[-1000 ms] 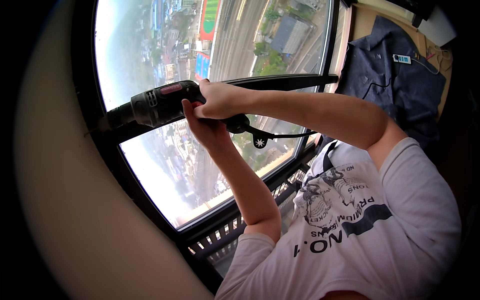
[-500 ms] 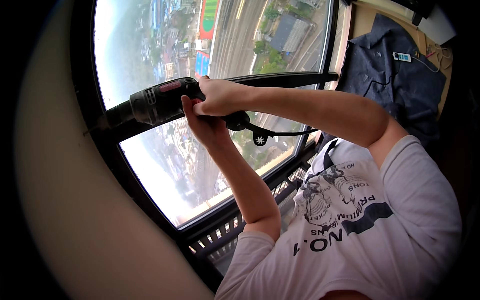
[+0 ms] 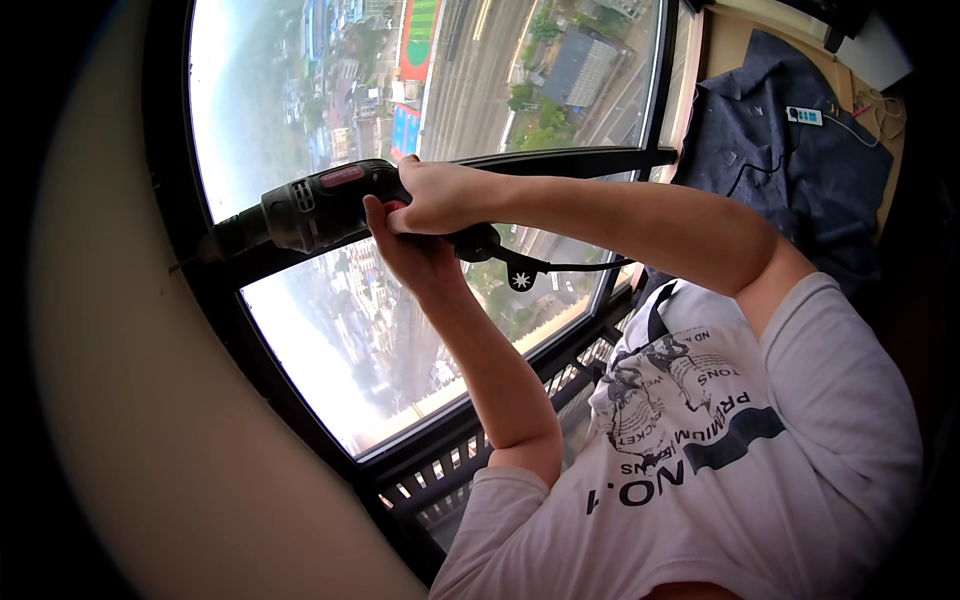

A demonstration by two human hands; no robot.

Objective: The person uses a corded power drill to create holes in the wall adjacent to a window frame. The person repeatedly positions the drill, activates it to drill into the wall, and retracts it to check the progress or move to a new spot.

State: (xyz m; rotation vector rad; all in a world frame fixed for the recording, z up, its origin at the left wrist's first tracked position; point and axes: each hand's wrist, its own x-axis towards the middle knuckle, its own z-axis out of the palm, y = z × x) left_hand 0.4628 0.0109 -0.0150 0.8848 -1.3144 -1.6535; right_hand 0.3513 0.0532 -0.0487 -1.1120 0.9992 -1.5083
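Note:
A black corded power drill (image 3: 318,208) is held out to the left, its long bit (image 3: 190,262) reaching the cream wall surface (image 3: 90,330). Whether the tip is inside the wall or only against it, I cannot tell. My right hand (image 3: 435,192) is closed around the back of the drill and its handle, near a red trigger (image 3: 394,206). From below, my left hand (image 3: 415,262) wraps the same handle, thumb pointing up along it. The handle itself is mostly hidden by my hands. A black cord (image 3: 590,266) with a dark tag (image 3: 521,278) trails right from the handle's base.
A dark window frame (image 3: 300,262) runs behind the drill, its glass (image 3: 330,350) showing a city far below. Slatted railing (image 3: 440,490) lies under the window. At the upper right, dark cloth (image 3: 740,120) covers a wooden surface (image 3: 730,40) and carries a white power strip (image 3: 803,116).
The drill and both hands stay almost in place, with only a very slight shift in the picture. My grip looks the same.

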